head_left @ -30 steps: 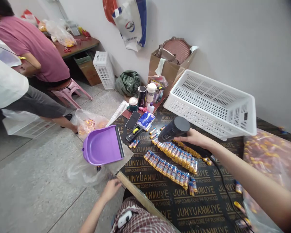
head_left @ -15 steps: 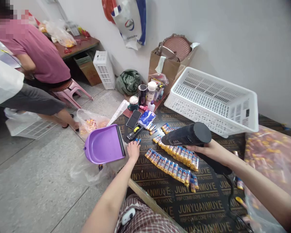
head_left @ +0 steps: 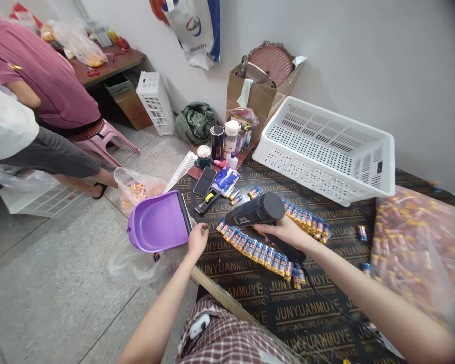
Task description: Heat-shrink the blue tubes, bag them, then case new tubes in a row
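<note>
Right hand grips black hair dryer above rows of packets

Fingers of the right hand close around the handle of the dryer, its barrel aimed toward the left edge of a dark table. "JUNYUANMUYE" repeats in gold lines across the surface, with "WBP COMBI CORE F-F PLYWOOD" in smaller type beneath. Pale characters on the barrel are too small to read. Near the table's front left corner, the left hand hovers with fingers curled, just beside the dark lip of a purple dustpan; whether it holds anything cannot be told.

Blue-and-yellow packets lie side by side in a curved row at the middle of the surface; a second row, partly hidden, runs on the far side of the dryer. Their printed labels are not legible. Toward the left edge sit a black phone and a blue-and-white pouch, while a black tumbler and a white bottle stand at the far left corner. A white slotted basket occupies the far edge, and a large clear bag filled with yellow-and-pink pieces rests at the right edge. On the wall behind, a white-and-blue carrier bears the name "Walch" above smaller, unreadable characters.
</note>
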### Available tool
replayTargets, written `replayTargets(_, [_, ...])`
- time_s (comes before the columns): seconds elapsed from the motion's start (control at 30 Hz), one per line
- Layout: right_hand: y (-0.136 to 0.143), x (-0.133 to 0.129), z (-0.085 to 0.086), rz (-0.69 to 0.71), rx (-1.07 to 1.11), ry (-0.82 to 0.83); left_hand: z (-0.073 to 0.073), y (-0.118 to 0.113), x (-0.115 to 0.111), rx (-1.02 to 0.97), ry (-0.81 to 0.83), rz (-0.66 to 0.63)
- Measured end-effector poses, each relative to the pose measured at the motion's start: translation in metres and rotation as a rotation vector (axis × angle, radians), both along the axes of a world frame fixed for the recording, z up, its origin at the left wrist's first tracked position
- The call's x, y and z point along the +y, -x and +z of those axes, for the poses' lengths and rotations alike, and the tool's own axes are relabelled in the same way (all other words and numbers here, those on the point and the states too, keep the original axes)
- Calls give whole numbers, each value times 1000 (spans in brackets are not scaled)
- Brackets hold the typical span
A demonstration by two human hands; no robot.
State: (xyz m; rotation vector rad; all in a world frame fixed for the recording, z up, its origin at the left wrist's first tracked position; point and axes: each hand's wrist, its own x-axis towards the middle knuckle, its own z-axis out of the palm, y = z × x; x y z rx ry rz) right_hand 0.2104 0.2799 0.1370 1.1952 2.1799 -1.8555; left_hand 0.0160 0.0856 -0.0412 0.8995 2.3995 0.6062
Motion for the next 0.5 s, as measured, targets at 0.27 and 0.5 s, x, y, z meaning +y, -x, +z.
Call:
replayTargets(0.27, [-21,-5,2,139,27,-95,-1,9,-97,-144,-52,155])
replayTargets(0.5, [-71,-16,37,172,-41,-128,5,-22,-122,-201,-7,110])
